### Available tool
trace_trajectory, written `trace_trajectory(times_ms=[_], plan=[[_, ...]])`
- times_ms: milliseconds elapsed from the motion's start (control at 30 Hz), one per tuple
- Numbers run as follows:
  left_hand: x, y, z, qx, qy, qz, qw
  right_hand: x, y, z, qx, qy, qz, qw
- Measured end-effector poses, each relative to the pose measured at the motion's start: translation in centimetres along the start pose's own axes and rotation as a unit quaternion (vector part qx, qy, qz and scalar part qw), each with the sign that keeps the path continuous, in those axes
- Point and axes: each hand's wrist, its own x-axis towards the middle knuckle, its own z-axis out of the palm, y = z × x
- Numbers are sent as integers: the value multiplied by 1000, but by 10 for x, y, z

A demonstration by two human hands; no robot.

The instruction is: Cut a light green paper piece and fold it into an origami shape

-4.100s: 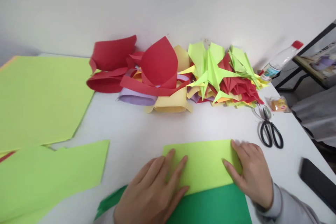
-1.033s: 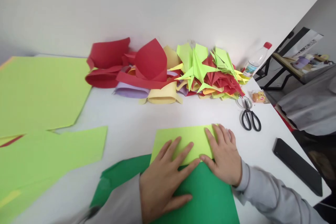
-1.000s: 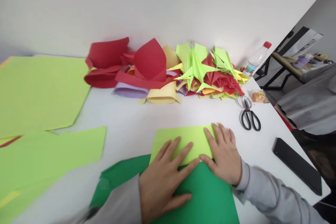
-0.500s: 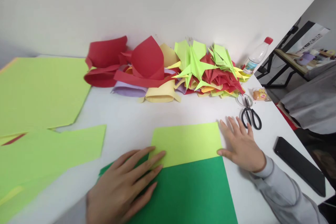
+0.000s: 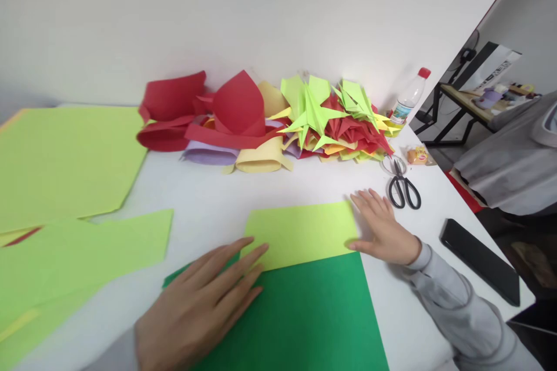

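A yellow-green rectangle of paper point(image 5: 304, 233) lies against the far edge of a dark green sheet point(image 5: 313, 316); I cannot tell whether it rests on top or is folded from it. My left hand point(image 5: 202, 301) is spread flat, its fingertips on the left end of the yellow-green paper and its palm over the green sheet. At the right end, my right hand point(image 5: 385, 232) is open, with thumb and fingertips along the paper's short edge. Black-handled scissors point(image 5: 402, 188) lie just beyond my right hand.
Large light-green sheets point(image 5: 65, 168) and cut light-green pieces point(image 5: 108, 249) cover the left side. Folded red paper shapes point(image 5: 239, 104) and star-like green paper point(image 5: 315, 113) pile up by the wall. A bottle point(image 5: 407, 101), a wrapped snack point(image 5: 418, 155) and a black phone point(image 5: 481, 261) are at right.
The whole view has shifted a little. My right hand's fingers have drawn closer together by the paper's right edge, while my left hand stays spread at the left end.
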Motion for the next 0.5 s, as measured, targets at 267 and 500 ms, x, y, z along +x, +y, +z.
trace_trajectory(times_ms=[267,500], plan=[[28,17,34,61,15,25,998,6,-39,19,-5,117,-219,969],[48,21,32,93,41,35,994,28,-64,31,-118,264,-287,913]])
